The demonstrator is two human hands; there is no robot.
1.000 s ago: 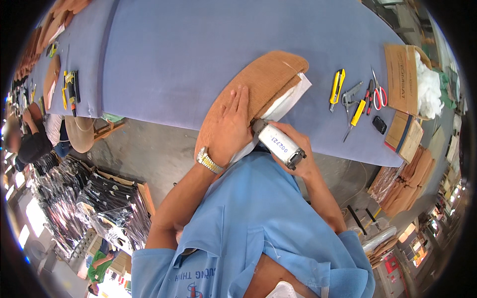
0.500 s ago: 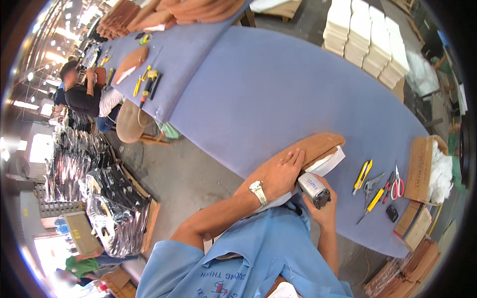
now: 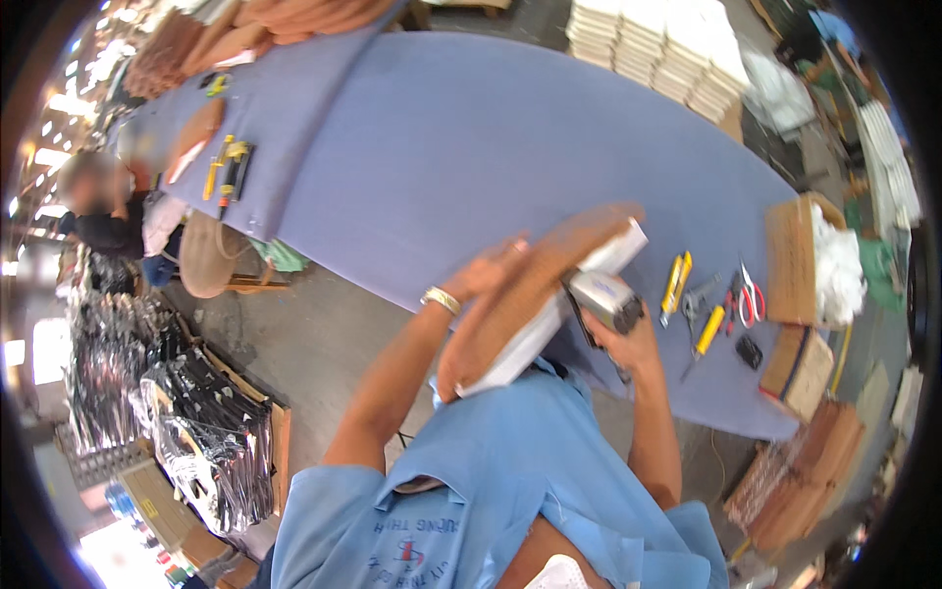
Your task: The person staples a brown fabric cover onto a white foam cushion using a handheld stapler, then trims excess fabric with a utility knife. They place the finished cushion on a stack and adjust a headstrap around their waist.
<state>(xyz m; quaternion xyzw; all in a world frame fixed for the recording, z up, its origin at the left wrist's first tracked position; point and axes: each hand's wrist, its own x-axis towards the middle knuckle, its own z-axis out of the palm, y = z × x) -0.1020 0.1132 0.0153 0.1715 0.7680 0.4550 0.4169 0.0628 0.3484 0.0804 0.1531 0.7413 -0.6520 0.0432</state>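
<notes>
A long, curved brown padded panel (image 3: 535, 280) tilts over the table's near edge, its lower end against my shirt. White material (image 3: 525, 348) shows along its near side. My left hand (image 3: 491, 270), wearing a metal watch, grips the panel's far left side; its fingers are blurred. In my right hand (image 3: 628, 339) is a staple gun (image 3: 603, 297) with a silver-grey body and black end cap. The fingers wrap its handle, and its nose is close to the panel's white side. Whether the two touch cannot be made out.
Right of my hands lie a yellow cutter (image 3: 676, 288), a yellow-handled screwdriver (image 3: 708, 330) and red-handled scissors (image 3: 751, 299). A cardboard box (image 3: 790, 260) of white stuffing stands at the blue table's (image 3: 442, 147) right end. Another person (image 3: 103, 211) sits far left.
My left hand has gone from lying flat on the panel to its far left side. The panel has tipped up, showing more white. The staple gun stays in my right hand. The view has shifted.
</notes>
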